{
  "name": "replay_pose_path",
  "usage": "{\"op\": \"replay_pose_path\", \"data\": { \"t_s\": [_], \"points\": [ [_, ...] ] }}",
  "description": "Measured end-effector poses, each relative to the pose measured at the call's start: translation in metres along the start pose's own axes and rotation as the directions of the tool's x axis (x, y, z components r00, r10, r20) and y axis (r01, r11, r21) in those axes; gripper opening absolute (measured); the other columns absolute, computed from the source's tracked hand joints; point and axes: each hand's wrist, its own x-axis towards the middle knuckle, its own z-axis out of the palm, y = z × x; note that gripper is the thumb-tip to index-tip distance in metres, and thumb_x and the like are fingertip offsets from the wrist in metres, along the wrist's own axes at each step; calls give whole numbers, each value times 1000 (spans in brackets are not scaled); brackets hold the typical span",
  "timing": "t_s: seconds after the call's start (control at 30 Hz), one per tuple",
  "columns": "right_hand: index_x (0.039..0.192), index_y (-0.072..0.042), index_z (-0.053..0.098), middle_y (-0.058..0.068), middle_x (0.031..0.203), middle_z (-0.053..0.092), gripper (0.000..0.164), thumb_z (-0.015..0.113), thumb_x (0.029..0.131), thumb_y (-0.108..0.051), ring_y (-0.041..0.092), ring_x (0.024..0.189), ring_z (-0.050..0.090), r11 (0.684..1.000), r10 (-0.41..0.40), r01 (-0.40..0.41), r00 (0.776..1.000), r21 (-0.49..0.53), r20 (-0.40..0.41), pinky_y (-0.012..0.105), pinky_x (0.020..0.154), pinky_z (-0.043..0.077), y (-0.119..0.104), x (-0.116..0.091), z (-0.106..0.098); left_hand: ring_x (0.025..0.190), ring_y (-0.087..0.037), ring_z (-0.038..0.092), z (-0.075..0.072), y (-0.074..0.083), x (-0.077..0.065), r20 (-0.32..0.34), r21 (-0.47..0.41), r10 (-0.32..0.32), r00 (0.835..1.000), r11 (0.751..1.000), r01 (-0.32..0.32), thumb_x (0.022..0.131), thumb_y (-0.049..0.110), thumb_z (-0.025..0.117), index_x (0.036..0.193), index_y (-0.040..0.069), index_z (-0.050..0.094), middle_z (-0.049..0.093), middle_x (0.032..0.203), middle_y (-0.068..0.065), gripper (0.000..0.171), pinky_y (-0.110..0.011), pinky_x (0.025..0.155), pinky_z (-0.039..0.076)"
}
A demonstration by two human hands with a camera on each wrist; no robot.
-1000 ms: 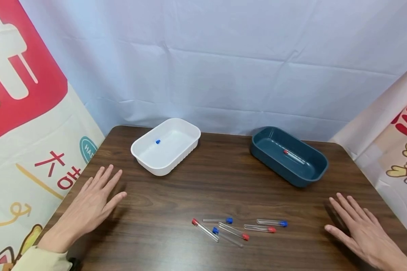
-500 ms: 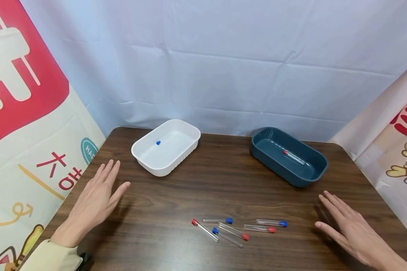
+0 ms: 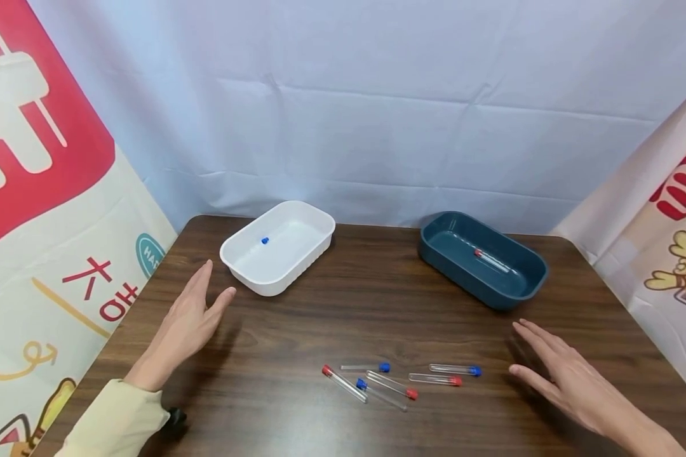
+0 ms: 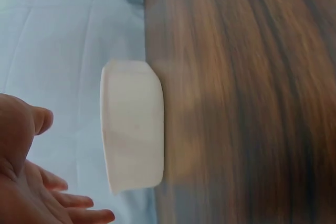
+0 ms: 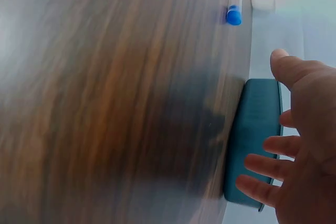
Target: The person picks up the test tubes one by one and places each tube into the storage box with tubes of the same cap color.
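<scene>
Several clear test tubes with red and blue caps lie loose in the table's front middle, among them a blue-capped tube (image 3: 455, 369) and a red-capped tube (image 3: 343, 383). My left hand (image 3: 184, 327) hovers over the table with its fingers straight and thumb apart, nearest the white basin (image 3: 271, 289). A small blue cap (image 3: 265, 240) shows in that basin; whether a tube is on it I cannot tell. Between the tubes and the right edge my right hand (image 3: 571, 384) is held out, holding nothing. Beyond it stands the dark teal basin (image 3: 463, 276), with a red-capped tube (image 3: 491, 260) inside.
The brown wooden table (image 3: 297, 330) ends at the back against a pale hanging cloth (image 3: 366, 139). Printed cloths (image 3: 91, 216) hang along both sides. In the right wrist view, the teal basin (image 5: 252, 140) appears behind my fingers.
Both hands have moved inward: the left toward the white basin and turned more on its side, the right leftward toward the tubes. The tubes and basins have stayed in place.
</scene>
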Motion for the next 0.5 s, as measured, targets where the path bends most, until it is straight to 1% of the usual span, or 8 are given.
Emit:
{"op": "replay_pose_path", "data": {
  "t_s": [0.13,0.2,0.37,0.5],
  "points": [
    [153,-1,45,28,153,42,74,71,98,-43,52,134,42,999,-47,47,999,-2,-26,70,96,39,-9,4,0,153,-47,15,4,2,6,5,-54,-43,999,998,44,108,51,47,163,-6,9,13,167,-31,87,-64,119,18],
    [152,-2,48,27,151,45,71,72,98,-42,50,133,45,998,-60,60,998,-12,-33,70,96,40,-13,5,1,152,-49,14,5,2,9,6,-74,-51,999,996,51,108,49,48,162,-8,9,13,165,-34,87,-64,119,18],
    [149,-3,51,25,147,51,66,69,100,-42,46,131,48,998,-62,62,998,-28,1,71,96,43,-22,9,5,152,-51,14,7,1,17,22,-118,-70,997,990,72,108,46,49,161,-9,7,13,164,-36,87,-64,119,18],
    [144,-4,57,21,142,56,58,70,100,-38,42,128,52,993,-111,110,994,-30,-18,66,96,46,-29,10,7,149,-50,23,10,2,23,27,-153,-93,995,984,96,108,42,50,161,-9,8,15,164,-35,85,-64,117,24]
  ]
}}
